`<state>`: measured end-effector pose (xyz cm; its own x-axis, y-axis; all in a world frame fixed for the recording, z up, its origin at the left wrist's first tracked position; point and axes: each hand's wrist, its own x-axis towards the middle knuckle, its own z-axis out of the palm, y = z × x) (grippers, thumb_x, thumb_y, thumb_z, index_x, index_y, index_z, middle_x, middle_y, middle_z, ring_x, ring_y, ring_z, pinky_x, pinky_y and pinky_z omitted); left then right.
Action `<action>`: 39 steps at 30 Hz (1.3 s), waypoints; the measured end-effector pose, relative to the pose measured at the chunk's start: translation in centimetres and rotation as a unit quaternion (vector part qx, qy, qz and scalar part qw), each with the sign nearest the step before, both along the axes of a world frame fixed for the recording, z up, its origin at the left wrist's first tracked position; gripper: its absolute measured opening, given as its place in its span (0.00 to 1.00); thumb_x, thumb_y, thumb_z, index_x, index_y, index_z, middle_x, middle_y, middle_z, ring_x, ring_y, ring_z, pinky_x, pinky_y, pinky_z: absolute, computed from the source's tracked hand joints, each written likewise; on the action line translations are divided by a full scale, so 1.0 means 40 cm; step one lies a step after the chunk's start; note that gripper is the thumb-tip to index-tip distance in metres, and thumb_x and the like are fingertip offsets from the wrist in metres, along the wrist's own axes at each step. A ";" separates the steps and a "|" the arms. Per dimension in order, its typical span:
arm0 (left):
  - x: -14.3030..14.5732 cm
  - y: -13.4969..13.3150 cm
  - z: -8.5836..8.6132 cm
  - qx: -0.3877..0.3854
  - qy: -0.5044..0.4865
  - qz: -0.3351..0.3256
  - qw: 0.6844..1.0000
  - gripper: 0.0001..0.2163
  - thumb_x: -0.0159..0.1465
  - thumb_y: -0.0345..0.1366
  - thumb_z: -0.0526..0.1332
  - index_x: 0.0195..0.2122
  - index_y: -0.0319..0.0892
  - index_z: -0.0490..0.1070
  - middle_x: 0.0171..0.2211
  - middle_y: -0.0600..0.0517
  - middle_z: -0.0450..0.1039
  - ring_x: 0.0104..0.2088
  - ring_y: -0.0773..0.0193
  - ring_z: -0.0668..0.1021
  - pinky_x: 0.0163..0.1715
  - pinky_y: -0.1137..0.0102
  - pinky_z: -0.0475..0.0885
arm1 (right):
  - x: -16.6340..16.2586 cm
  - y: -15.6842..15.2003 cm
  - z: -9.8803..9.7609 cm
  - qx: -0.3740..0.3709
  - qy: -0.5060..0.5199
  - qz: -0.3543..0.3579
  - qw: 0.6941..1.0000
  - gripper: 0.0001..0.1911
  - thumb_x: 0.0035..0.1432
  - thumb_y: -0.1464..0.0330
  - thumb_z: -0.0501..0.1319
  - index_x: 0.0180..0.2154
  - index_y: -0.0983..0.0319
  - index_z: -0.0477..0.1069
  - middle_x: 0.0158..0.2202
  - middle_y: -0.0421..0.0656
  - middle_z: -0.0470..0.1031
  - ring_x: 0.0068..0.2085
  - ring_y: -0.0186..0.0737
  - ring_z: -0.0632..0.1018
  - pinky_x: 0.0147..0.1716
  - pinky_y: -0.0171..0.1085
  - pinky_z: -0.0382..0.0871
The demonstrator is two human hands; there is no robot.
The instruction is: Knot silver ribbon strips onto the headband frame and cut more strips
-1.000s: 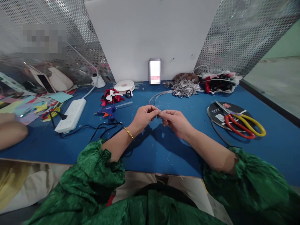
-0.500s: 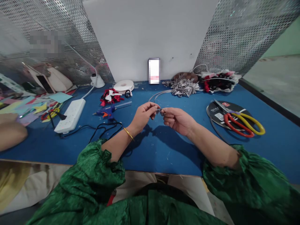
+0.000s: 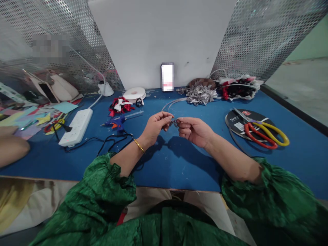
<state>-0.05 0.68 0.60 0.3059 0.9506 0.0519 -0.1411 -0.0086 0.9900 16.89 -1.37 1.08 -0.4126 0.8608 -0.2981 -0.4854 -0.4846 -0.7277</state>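
The left hand [image 3: 155,128] and right hand [image 3: 196,131], fingertips pinched nearly together, hold a small grey piece [image 3: 174,123] at dial centre. Three o'clock: black spool [image 3: 236,121] lettered "SAIL…", on the blue tabletop [image 3: 176,171]; twelve: white board [image 3: 164,37].

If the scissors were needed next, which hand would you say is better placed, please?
Probably the right hand: the scissors lie on its side, handles nearer the person. The left hand is farther off; both hands pinch a small grey piece.
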 end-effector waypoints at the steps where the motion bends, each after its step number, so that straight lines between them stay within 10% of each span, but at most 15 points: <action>1: 0.000 0.000 0.000 -0.003 -0.001 0.000 1.000 0.09 0.56 0.37 0.66 0.35 0.38 0.73 0.22 0.56 0.65 0.21 0.74 0.65 0.22 0.75 0.60 | 0.000 0.000 0.000 -0.004 0.002 -0.004 1.000 0.10 0.47 0.70 0.67 0.26 0.62 0.65 0.18 0.30 0.47 0.19 0.26 0.49 0.22 0.32 0.57; 12: 0.005 -0.007 0.000 -0.083 -0.071 -0.021 0.994 0.08 0.55 0.34 0.67 0.34 0.36 0.73 0.21 0.56 0.65 0.21 0.75 0.66 0.22 0.76 0.60 | -0.022 -0.007 -0.020 0.056 -0.006 -0.003 0.998 0.14 0.50 0.65 0.68 0.22 0.63 0.64 0.17 0.31 0.51 0.20 0.26 0.53 0.21 0.31 0.53; 24: 0.025 -0.013 -0.022 -0.308 -0.250 -0.052 0.917 0.04 0.65 0.28 0.57 0.33 0.35 0.70 0.16 0.61 0.52 0.14 0.78 0.56 0.15 0.82 0.55 | -0.052 -0.025 -0.035 0.160 -0.051 -0.027 0.985 0.20 0.49 0.67 0.68 0.21 0.60 0.55 0.14 0.29 0.52 0.16 0.25 0.52 0.20 0.32 0.50; 39: 0.018 -0.026 -0.013 -0.258 -0.206 -0.021 0.944 0.09 0.54 0.24 0.64 0.37 0.37 0.71 0.19 0.60 0.61 0.16 0.78 0.63 0.20 0.79 0.63 | -0.035 -0.005 -0.053 0.249 -0.214 -0.060 0.943 0.21 0.52 0.56 0.65 0.20 0.61 0.61 0.17 0.35 0.63 0.20 0.29 0.62 0.23 0.32 0.56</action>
<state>0.67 -0.38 0.07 0.3996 0.8691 -0.2914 -0.5044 0.4739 0.7218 15.48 -1.56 -1.03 -0.2377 0.9706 0.0387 -0.1259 0.0088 -0.9920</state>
